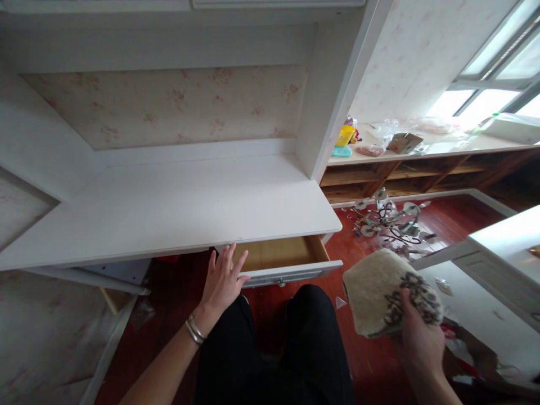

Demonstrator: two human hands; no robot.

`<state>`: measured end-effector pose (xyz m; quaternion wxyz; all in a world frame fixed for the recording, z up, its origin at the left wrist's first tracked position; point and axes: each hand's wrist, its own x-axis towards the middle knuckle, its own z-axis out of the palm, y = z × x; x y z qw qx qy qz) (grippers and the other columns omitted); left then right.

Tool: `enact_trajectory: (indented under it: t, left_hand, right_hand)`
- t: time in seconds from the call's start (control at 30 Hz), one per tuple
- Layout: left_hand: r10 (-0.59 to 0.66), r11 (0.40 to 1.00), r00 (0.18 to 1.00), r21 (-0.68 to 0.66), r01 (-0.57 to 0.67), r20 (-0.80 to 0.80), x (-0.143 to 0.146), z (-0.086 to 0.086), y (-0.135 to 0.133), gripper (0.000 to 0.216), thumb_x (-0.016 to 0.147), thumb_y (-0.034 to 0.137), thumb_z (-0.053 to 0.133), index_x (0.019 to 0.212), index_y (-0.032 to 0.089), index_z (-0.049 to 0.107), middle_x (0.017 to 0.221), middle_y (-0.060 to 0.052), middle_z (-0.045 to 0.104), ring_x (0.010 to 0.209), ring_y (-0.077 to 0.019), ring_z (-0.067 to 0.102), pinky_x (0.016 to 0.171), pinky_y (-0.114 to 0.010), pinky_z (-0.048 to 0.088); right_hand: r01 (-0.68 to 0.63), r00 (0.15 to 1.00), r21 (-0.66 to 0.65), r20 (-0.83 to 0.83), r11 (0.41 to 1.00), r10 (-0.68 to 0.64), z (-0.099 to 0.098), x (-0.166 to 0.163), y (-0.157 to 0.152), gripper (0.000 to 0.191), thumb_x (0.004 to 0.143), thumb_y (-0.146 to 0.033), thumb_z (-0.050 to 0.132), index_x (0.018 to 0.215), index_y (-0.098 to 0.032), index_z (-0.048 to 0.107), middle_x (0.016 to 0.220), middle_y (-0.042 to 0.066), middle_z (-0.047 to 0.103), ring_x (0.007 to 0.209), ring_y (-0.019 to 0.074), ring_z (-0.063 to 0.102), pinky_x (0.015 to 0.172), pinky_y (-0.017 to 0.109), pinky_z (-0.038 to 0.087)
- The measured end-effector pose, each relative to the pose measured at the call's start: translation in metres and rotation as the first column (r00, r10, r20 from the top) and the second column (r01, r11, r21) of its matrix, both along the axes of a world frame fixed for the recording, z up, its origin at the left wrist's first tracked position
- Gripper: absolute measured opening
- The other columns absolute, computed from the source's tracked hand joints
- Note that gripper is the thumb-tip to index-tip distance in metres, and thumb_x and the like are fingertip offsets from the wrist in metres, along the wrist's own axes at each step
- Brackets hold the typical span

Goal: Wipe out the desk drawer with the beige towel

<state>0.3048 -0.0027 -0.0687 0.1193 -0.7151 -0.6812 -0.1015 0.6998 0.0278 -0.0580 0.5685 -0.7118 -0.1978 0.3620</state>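
Observation:
A folded cream cloth with a fuzzy surface and a dark floral pattern (371, 292) is gripped in my right hand (422, 337), thumb on top, out to the right of my knees. My left hand (223, 279) has its fingers spread at the left end of a pulled-out drawer (291, 274); whether the fingertips touch it I cannot tell. The bare wooden bottom of the drawer (274, 251) shows below the white desk top (198, 197). Two bracelets (194, 329) circle my left wrist.
Right of the desk, a chandelier (392, 222) lies on the red wood floor. Behind it, a low shelf unit (422, 169) under the window carries a yellow container (345, 135), a small box (404, 143) and plastic bags. A white cabinet (506, 264) stands at far right.

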Motion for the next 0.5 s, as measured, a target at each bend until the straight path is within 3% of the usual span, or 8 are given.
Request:
enact_trajectory:
  t: [0.13,0.27,0.5]
  left_hand:
    - [0.045,0.999,0.998,0.0,-0.046,-0.05,-0.009,0.005,0.037,0.067,0.083,0.042,0.064,0.143,0.022,0.041,0.154,-0.016,0.028,0.141,-0.0346,0.028,0.115,-0.058,0.015]
    - [0.053,0.999,0.996,0.0,-0.053,-0.077,-0.02,0.003,0.068,0.067,0.086,0.041,0.059,0.146,0.02,0.037,0.156,-0.015,0.024,0.143,-0.0347,0.022,0.115,-0.06,0.01]
    - [0.006,0.999,0.998,-0.041,-0.008,-0.055,-0.027,-0.019,0.088,0.054,0.091,0.02,0.043,0.145,0.018,0.037,0.152,-0.015,0.033,0.141,-0.0309,0.027,0.115,-0.061,0.009]
  right_hand:
    - [0.047,0.993,-0.057,-0.101,0.997,-0.053,0.002,-0.031,0.012,0.073,0.056,-0.05,0.083,0.114,-0.009,0.063,0.114,0.014,0.066,0.087,0.0228,0.067,0.06,0.029,0.058]
    - [0.017,0.961,-0.022,-0.274,1.0,-0.022,0.001,-0.055,0.029,0.072,0.054,-0.048,0.084,0.115,-0.014,0.064,0.114,0.01,0.067,0.08,0.0194,0.068,0.057,0.027,0.057]
    - [-0.123,0.963,-0.015,-0.242,0.992,0.116,-0.018,-0.079,0.061,0.071,0.058,-0.05,0.08,0.115,-0.012,0.064,0.087,0.006,0.072,0.074,0.022,0.068,0.064,0.033,0.057]
